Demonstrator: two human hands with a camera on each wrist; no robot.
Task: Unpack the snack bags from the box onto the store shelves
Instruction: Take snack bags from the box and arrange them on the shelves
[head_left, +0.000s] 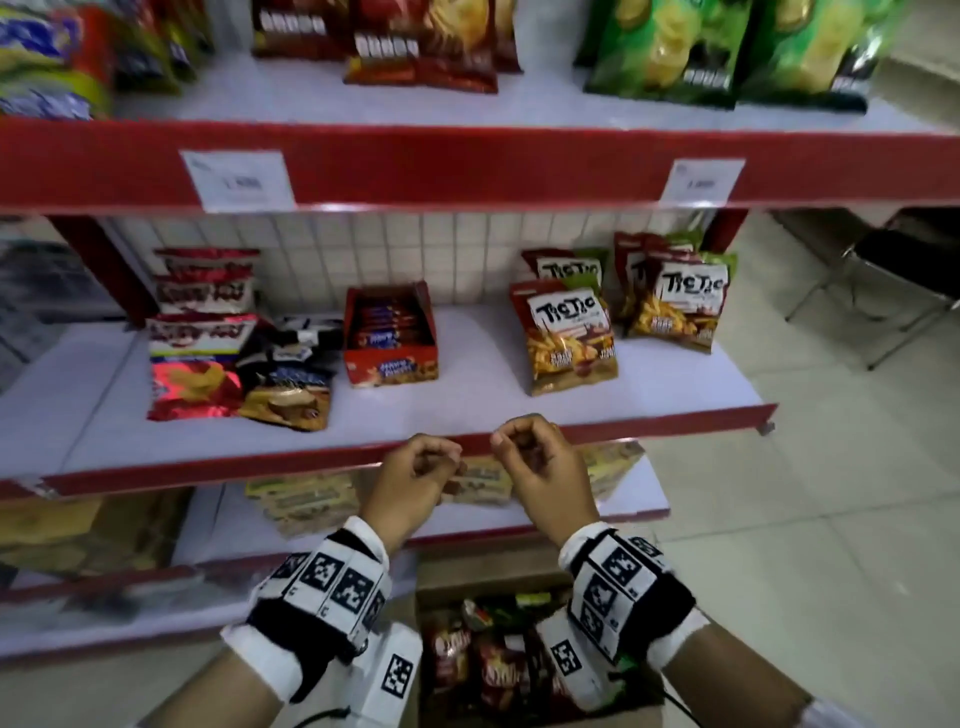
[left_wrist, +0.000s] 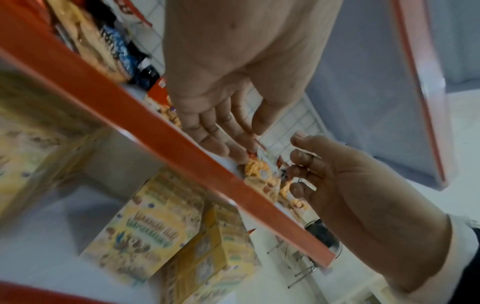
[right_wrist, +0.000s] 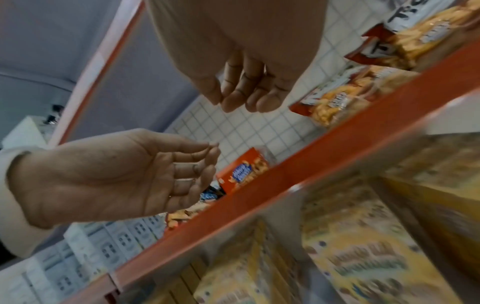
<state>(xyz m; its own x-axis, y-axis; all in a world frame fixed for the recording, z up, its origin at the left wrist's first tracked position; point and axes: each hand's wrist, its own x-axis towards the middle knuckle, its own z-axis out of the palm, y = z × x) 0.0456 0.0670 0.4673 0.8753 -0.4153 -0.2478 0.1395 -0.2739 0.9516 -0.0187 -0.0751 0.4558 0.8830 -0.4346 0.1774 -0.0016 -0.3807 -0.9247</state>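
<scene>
Both hands hover empty just in front of the red edge of the middle shelf (head_left: 208, 467). My left hand (head_left: 423, 462) and right hand (head_left: 524, 444) have loosely curled fingers and hold nothing; the wrist views show relaxed fingers on the left hand (left_wrist: 221, 131) and the right hand (right_wrist: 246, 96). Below them on the floor stands an open cardboard box (head_left: 441, 582) with red and green snack bags (head_left: 488, 660) inside, partly hidden by my right wrist. On the middle shelf stand Tic Tac snack bags (head_left: 569, 338).
The middle shelf also carries a red biscuit display carton (head_left: 389, 338) and mixed bags (head_left: 208, 364) at left, with bare white surface between carton and Tic Tac bags. Yellow packs (head_left: 306, 501) lie on the lower shelf. A folding chair (head_left: 904, 280) stands at right.
</scene>
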